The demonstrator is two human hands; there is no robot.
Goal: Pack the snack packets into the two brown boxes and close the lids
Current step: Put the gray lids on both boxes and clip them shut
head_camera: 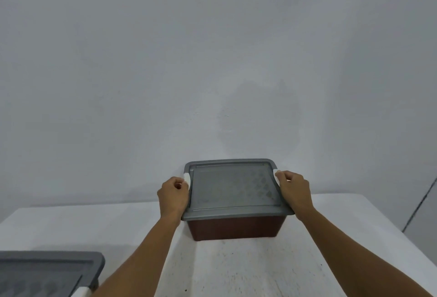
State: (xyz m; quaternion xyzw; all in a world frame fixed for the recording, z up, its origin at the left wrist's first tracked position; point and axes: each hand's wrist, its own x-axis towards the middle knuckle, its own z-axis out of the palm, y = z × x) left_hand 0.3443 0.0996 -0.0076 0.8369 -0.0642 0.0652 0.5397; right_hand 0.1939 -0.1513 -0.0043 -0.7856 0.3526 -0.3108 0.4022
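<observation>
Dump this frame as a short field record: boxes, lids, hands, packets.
box: brown box, on white table, centre
lid: grey lid seated on it
left: left hand grips left latch
right: right hand grips right latch
second: second grey lid, lower left, cropped by frame
packets: none in view

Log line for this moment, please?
left hand holds left clip | right hand holds right clip | grey lid on brown box | second lid bottom-left
</observation>
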